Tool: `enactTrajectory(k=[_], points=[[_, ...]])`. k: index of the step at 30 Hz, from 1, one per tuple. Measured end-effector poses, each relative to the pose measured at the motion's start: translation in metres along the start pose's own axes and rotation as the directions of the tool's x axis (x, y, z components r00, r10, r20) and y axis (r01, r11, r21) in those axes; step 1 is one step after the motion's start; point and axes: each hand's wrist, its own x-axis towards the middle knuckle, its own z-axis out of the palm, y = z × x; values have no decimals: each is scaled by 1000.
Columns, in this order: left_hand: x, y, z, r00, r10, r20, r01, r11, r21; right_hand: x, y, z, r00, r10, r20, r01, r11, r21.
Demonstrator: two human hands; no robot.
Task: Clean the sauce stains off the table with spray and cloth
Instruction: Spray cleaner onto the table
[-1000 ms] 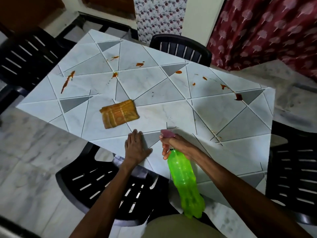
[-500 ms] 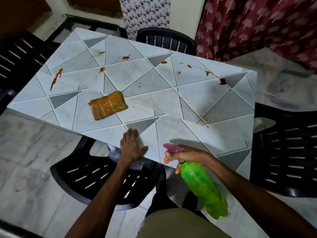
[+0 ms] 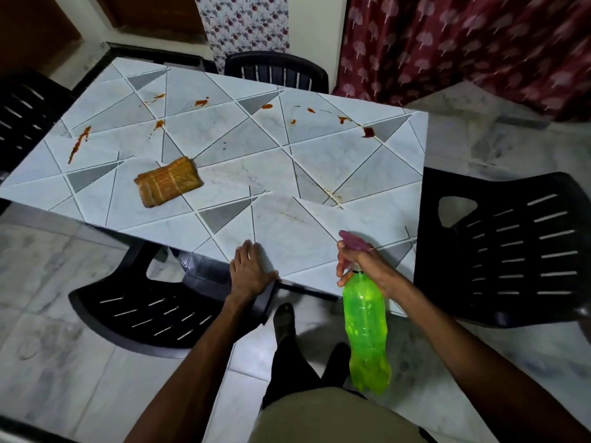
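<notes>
Stepping back toward the near right corner, the person now holds the spray bottle (image 3: pixel 366 327) just off the near edge of the bench (image 3: pixel 287 161), right hand (image 3: pixel 361 266) fingers curled round its neck. The left hand (image 3: pixel 249 270) rests flat on that edge. Sauce stains (image 3: pixel 78 145) along the far side look unsprayed, with the cloth (image 3: pixel 168 186) lying untouched mid-left. Black chairs (image 3: pixel 511 244) crowd the near and right sides.

Room dim, light diffuse and cool. Pale marble-patterned tiled tabletop (image 3: pixel 319 161) is the brightest surface, with a soft, even sheen. Black slatted plastic chair (image 3: pixel 92 321) at near left reads almost featureless, only its slots catching light. Translucent green plastic spray bottle (image 3: pixel 364 327) glows, edges crisp. Maroon printed curtain (image 3: pixel 479 43) at upper right smeared by blur. Wide-angle bend bows the tabletop's edges; the view's corners fall dark.
</notes>
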Motion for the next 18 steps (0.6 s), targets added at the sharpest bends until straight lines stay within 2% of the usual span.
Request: enactTrajectory(k=[3,6,8,12,15,18], points=[[-10,-1,4,999,-25,-45,24,999,-21,-12,3,2,991,55,119,-52,998,-29],[-19,-1,2,995,-56,-79,52,998,-47,-18,10,12,938,128,321,-66,978,-197],[-22,-3,-2,993,-82,-87,74,994,-84,-18,16,20,923,180,339,-79,953,-291],[-22,-18,-3,991,-107,-74,101,992,-80,-13,22,21,925,229,302,-112,926,-359],[-20,-25,-6,991,-109,-81,103,992,-76,-11,18,19,877,321,358,-158,895,-417],[-16,-24,-9,991,-102,-88,93,991,-93,-5,7,24,859,286,424,-75,891,-448]])
